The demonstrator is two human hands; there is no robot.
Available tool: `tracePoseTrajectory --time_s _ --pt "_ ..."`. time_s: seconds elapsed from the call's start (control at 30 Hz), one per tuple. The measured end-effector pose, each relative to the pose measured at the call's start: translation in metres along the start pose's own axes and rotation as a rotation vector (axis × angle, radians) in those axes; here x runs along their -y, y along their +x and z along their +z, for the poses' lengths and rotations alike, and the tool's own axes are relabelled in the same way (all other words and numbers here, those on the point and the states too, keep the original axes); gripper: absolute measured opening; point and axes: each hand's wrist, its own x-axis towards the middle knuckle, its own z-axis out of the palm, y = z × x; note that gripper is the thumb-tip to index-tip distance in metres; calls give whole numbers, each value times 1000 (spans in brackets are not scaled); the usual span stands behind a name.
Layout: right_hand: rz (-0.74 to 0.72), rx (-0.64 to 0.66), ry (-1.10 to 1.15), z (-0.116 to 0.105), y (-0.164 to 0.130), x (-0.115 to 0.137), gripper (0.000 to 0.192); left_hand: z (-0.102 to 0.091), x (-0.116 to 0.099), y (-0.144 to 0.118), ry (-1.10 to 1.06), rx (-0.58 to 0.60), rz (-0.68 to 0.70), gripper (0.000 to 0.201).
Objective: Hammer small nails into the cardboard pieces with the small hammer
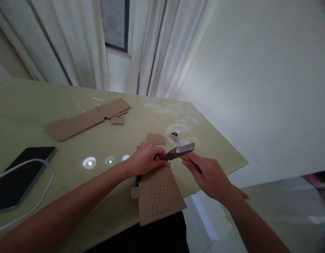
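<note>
My right hand [208,174] grips the wooden handle of a small hammer [181,151], whose metal head hovers just above the near table edge. My left hand [145,159] pinches something small, too tiny to make out, right under the hammer head, and rests on a cardboard piece [159,195] covered in rows of small holes. That cardboard hangs partly over the edge of the pale green table [72,140]. A clear plastic bag [178,135] with small dark items inside lies just beyond the hammer.
A long strip of cardboard [85,119] and smaller scraps lie farther back. A small cardboard square [156,139] sits near the bag. A dark phone [18,175] with a white cable [33,182] is at the left. Curtains hang behind.
</note>
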Motion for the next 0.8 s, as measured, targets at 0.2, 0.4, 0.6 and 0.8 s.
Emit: tracePoseTrajectory --time_s 0.2,0.4,0.6,0.8 --pt "50 -52 48 -5 -5 0 29 1 -2 0 53 -7 39 4" --pt "43 80 18 -9 -4 -1 29 2 1 0 197 -9 135 15" --pt "39 63 25 -17 -2 3 30 -2 0 -1 359 8 199 19" --pt "26 32 31 -24 0 8 31 -3 -3 -6 443 29 218 50"
